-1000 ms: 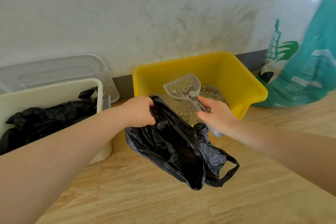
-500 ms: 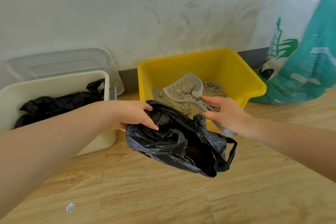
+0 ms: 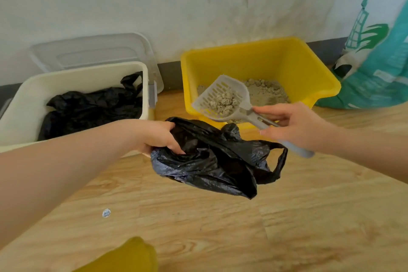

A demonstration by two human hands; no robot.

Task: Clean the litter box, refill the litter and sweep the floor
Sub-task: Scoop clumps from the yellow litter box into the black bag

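Right grip (image 3: 295,126) is clasping loaded scoop (image 3: 223,99) at frame centre; left grip (image 3: 159,137) is pinching bag (image 3: 212,159) open beneath to catch clumps.

Things you can't see fully

The green litter sack (image 3: 379,68) is cut off at the right edge, your left hand (image 3: 157,137) hides part of the black bag (image 3: 216,161), and the yellow thing (image 3: 130,256) below is blurry.

I see yellow box (image 3: 260,59), grey-tan litter (image 3: 268,93) inside. Scoop (image 3: 223,99) pale grey, slotted; handle end bluish, I think. Bag (image 3: 212,159) glossy black. Bin (image 3: 84,77) cream, black liner (image 3: 92,104). Lid (image 3: 92,51) clear, frosted. Sack (image 3: 379,55) teal and white, green print. Floor (image 3: 220,227) light wood grain. Wall (image 3: 176,2) white, smudged.
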